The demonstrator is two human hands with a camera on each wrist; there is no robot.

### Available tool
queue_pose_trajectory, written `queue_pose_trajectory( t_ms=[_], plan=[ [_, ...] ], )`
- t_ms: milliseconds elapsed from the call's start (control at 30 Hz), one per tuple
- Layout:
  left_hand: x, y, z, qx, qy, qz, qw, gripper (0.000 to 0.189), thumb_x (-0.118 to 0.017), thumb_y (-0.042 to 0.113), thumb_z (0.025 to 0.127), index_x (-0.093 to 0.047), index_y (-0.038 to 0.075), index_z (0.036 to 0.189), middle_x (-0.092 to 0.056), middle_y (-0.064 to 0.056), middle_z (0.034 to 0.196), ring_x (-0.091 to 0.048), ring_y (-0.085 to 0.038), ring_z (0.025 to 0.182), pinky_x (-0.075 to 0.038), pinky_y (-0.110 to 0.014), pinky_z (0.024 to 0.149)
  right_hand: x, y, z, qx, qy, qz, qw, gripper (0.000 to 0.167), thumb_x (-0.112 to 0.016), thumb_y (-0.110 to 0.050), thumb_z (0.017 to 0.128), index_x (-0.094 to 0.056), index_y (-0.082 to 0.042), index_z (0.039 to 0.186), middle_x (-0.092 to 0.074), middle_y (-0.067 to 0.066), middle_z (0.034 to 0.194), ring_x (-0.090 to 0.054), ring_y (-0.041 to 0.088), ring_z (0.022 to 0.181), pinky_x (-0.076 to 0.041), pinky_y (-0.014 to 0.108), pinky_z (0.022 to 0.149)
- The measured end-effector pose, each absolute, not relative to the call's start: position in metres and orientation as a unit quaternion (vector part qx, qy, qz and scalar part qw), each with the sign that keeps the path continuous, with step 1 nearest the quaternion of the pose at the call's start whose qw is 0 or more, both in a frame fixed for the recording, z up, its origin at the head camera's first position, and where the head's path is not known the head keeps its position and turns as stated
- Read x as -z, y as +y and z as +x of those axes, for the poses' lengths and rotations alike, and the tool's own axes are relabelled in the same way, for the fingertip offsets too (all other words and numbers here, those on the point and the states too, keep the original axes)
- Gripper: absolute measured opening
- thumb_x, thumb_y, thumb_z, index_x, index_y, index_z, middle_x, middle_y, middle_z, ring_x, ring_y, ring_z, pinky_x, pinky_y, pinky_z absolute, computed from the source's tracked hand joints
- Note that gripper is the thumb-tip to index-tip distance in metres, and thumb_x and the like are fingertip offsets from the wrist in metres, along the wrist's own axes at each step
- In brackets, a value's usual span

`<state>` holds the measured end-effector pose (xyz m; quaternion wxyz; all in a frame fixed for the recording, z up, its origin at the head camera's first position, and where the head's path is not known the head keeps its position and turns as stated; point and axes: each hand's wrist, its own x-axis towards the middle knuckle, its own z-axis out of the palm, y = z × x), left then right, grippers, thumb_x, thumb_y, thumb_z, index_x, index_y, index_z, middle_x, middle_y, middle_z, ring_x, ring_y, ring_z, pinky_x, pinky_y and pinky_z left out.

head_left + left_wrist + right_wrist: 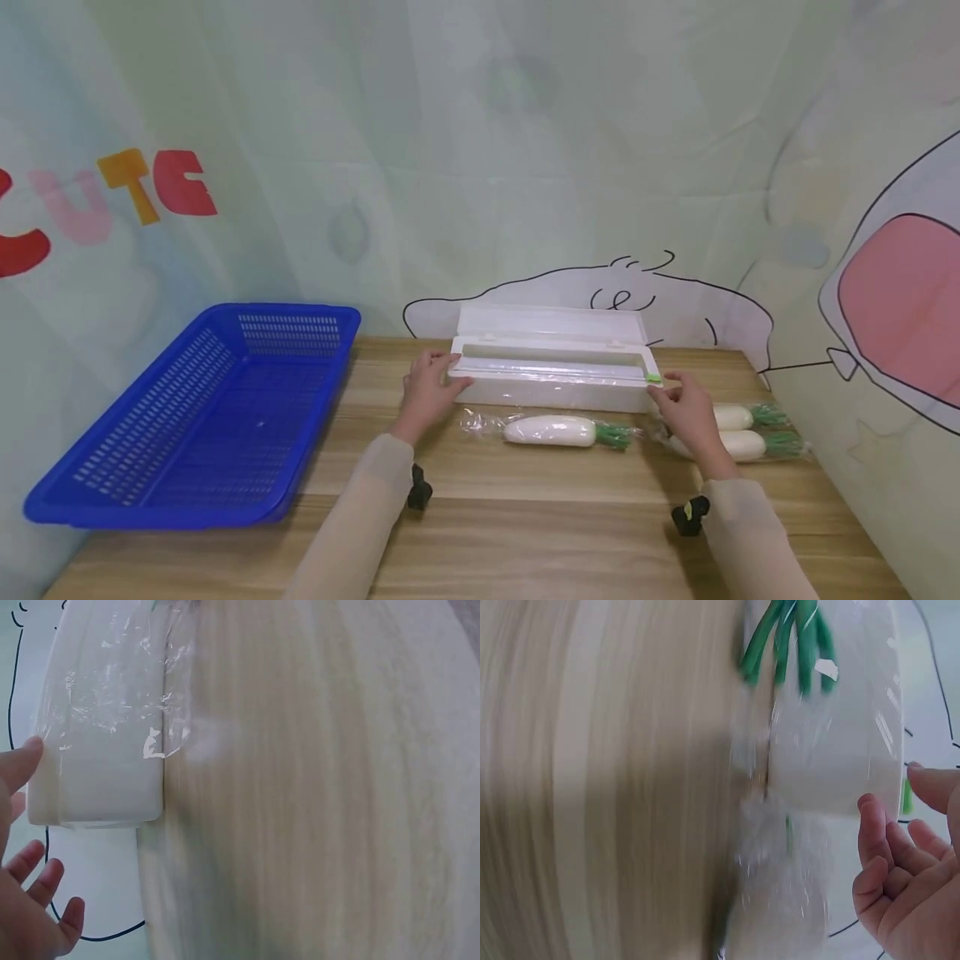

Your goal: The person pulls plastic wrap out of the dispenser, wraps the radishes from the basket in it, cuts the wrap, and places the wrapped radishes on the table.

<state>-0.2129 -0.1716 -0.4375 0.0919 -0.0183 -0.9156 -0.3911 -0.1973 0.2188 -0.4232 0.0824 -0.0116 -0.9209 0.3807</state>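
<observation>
A long white cling film dispenser box (555, 392) lies on the table, its lid (551, 325) tipped up and back. Inside is a roll of film (551, 367); a small green slider (653, 378) marks the right end of the rim. My left hand (429, 390) grips the box's left end with thumb and forefinger, the other fingers (49, 881) spread off the end. At the right end, just below the slider, my right hand (686, 414) pinches the box corner. In front lies a bagged white radish (551, 431) with green leaves.
Two more bagged radishes (742, 446) lie right of the box, partly behind my right hand. A blue perforated plastic basket (296, 458) stands on the left of the wooden table (540, 542). A printed curtain (450, 167) hangs behind and at both sides.
</observation>
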Motion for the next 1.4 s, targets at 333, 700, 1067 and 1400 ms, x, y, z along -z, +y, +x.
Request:
queue_pose_trajectory(
  t_ms=[333, 700, 1067, 1400],
  plan=[
    [0.441, -0.166, -0.207, 0.403, -0.899, -0.067, 0.159, 0.019, -0.073, 0.021, 0.086, -0.074, 0.008, 0.100, -0.052, -0.012, 0.125, -0.042, -0.030, 0.118, -0.028, -0.051, 0.098, 0.427, 0.199, -0.196, -0.480, -0.863, -0.092, 0.126, 0.034, -0.069, -0.010, 0.087, -0.051, 0.008, 0.109, -0.067, 0.028, 0.099, -0.057, 0.003, 0.062, -0.044, 0.016, 0.056],
    [0.444, -0.167, -0.207, 0.394, -0.896, -0.087, 0.186, 0.010, -0.073, 0.015, 0.085, -0.074, 0.007, 0.091, -0.061, -0.011, 0.115, -0.047, -0.028, 0.112, -0.032, -0.050, 0.092, 0.433, 0.202, -0.197, -0.447, -0.881, -0.057, 0.144, 0.020, -0.064, -0.004, 0.085, -0.056, 0.005, 0.101, -0.066, 0.019, 0.090, -0.049, 0.001, 0.069, -0.041, 0.015, 0.064],
    [0.439, -0.167, -0.201, 0.418, -0.894, -0.079, 0.142, 0.011, -0.072, 0.016, 0.086, -0.073, 0.007, 0.091, -0.057, -0.009, 0.123, -0.042, -0.028, 0.121, -0.027, -0.053, 0.102, 0.428, 0.208, -0.190, -0.411, -0.904, -0.014, 0.113, 0.025, -0.060, -0.011, 0.092, -0.064, 0.006, 0.110, -0.066, 0.023, 0.103, -0.058, 0.018, 0.088, -0.043, 0.019, 0.073],
    [0.436, -0.169, -0.183, 0.474, -0.868, -0.086, 0.119, 0.011, -0.072, 0.012, 0.084, -0.073, 0.004, 0.092, -0.055, -0.012, 0.124, -0.040, -0.032, 0.123, -0.030, -0.053, 0.103, 0.428, 0.219, -0.174, -0.386, -0.918, 0.029, 0.080, 0.021, -0.060, -0.011, 0.093, -0.067, 0.004, 0.106, -0.067, 0.020, 0.103, -0.058, 0.022, 0.092, -0.045, 0.031, 0.078]
  ],
)
